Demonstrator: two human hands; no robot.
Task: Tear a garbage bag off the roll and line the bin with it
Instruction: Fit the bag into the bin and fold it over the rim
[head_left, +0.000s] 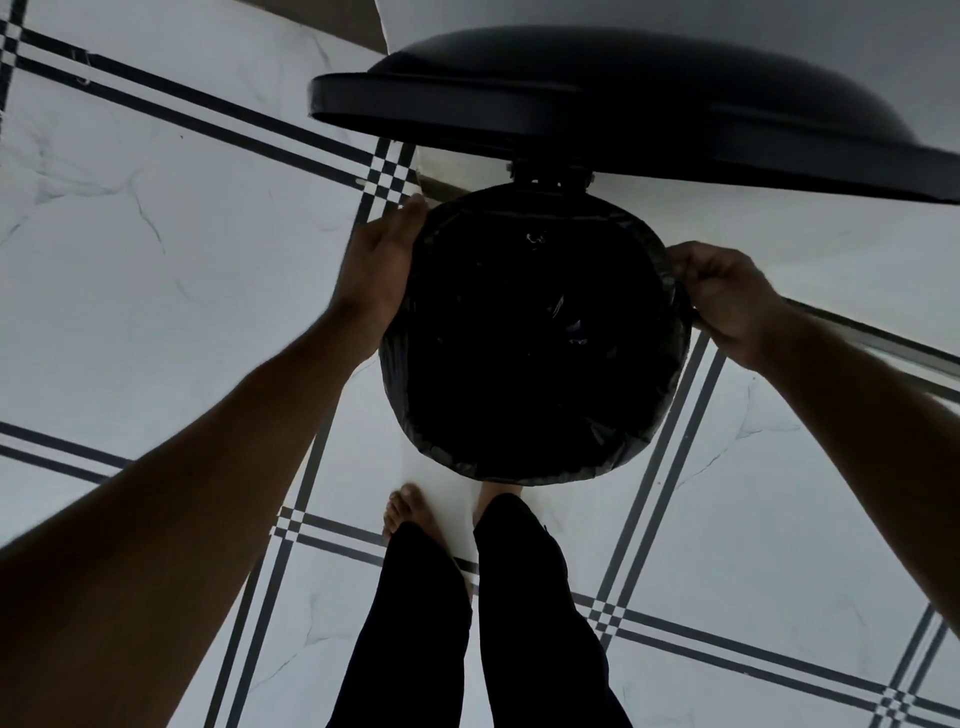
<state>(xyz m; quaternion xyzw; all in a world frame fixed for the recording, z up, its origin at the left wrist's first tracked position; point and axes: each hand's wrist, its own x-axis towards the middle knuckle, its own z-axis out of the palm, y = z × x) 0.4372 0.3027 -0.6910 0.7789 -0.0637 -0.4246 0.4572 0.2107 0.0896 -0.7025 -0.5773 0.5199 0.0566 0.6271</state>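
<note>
Bin (415, 179) w/ bag (524, 467) over rim, between hands: left hand (376, 265) flat, fingers together; right hand (727, 296) pinching bag edge.

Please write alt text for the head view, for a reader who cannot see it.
Seen from above, a person's left hand and right hand hold a black bag folded over the rim of a round bin, its lid raised behind. Bare feet stand on white floor tiles with dark lines.
</note>
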